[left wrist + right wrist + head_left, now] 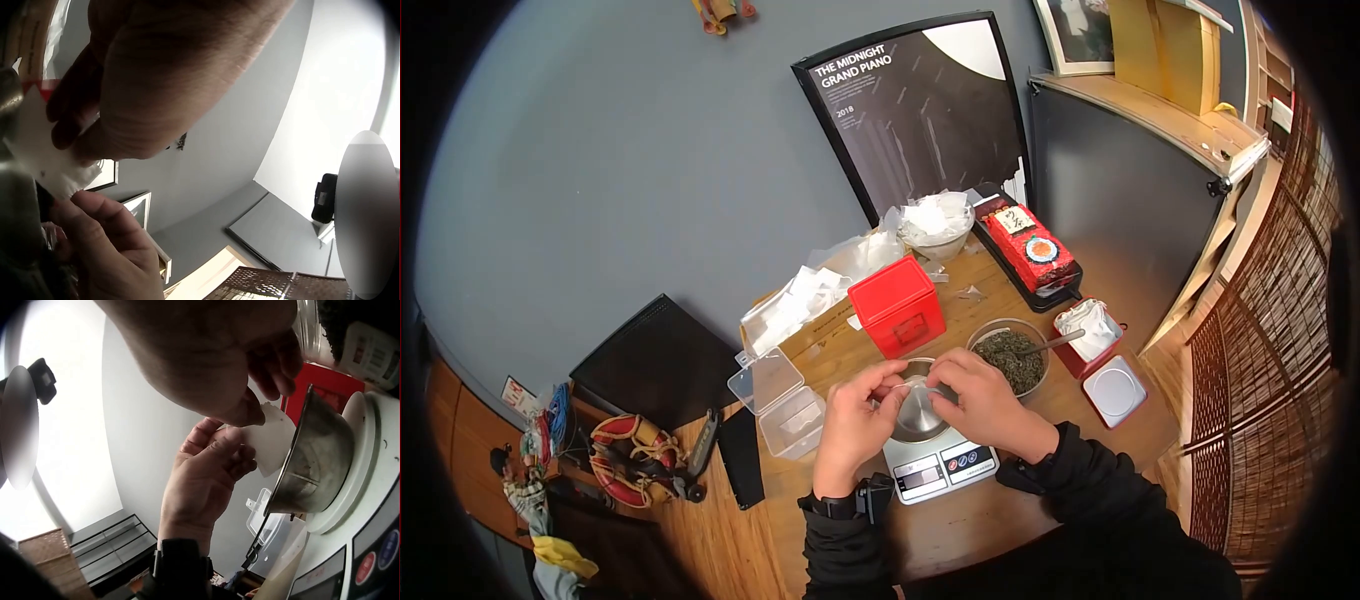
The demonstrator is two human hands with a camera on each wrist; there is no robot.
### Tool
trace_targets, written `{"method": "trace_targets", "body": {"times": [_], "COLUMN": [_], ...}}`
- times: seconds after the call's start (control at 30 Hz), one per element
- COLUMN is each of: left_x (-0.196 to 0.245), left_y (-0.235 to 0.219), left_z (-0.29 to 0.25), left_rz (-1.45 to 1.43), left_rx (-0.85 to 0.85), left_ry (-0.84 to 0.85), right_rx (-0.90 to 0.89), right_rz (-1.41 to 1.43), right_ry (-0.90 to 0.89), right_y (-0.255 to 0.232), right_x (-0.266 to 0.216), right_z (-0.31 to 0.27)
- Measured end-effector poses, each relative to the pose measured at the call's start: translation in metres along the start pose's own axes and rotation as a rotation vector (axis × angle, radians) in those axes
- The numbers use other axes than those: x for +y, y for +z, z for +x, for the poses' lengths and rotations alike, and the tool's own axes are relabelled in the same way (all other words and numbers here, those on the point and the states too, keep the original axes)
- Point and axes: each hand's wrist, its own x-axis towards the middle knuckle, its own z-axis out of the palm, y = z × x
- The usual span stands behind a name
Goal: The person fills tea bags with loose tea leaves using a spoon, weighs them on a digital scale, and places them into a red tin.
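A small white pouch (915, 383), thin and slightly see-through, is held up over the mouth of a metal bowl (919, 420); whether it touches the rim I cannot tell. The left hand (860, 412) pinches it between thumb and fingers, and the right hand (982, 397) pinches its edge at the right. The step in hand looks like working that edge with the fingertips, perhaps to part or close it; the pictures do not settle which. The next move seems to call for a steady left pinch and light right fingertips, as the material looks flimsy. The bowl sits on a white kitchen scale (946, 468), whose display is too small to read. Just right of the bowl stands a glass bowl (1045, 377) of dried dark leaves (1012, 362) with a spoon (1062, 341) in it. Just beyond the metal bowl, a red tin (896, 306) blocks the straight path to the far side; an open clear box (792, 420) hems in the left. Farther off are a carton (808, 342) holding white material, a red package (1032, 248) on a black tray, and, at the right, a red box (1086, 352) holding something white.
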Motion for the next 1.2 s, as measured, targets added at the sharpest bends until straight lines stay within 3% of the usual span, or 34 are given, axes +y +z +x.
{"method": "trace_targets", "body": {"times": [0.13, 0.33, 0.9, 0.97, 1.2], "left_x": [-0.006, -0.006, -0.002, -0.001, 0.003], "left_y": [-0.001, -0.004, -0.007, -0.007, 0.005], "left_z": [-0.001, -0.003, -0.001, 0.0, 0.0], "left_rz": [-0.049, -0.061, -0.05, 0.011, 0.021], "left_rx": [-0.023, -0.045, -0.073, -0.091, -0.126], "left_ry": [0.03, 0.034, -0.016, 0.131, 0.207], "right_rx": [0.006, -0.053, -0.009, -0.004, -0.014], "right_rz": [0.018, 0.077, 0.09, 0.081, 0.033], "right_ry": [-0.041, 0.059, -0.02, -0.036, -0.036], "right_y": [0.0, -0.003, 0.003, 0.003, 0.001], "right_x": [0.0, -0.001, 0.002, 0.001, -0.001], "right_z": [0.001, 0.001, 0.0, 0.001, 0.001]}}
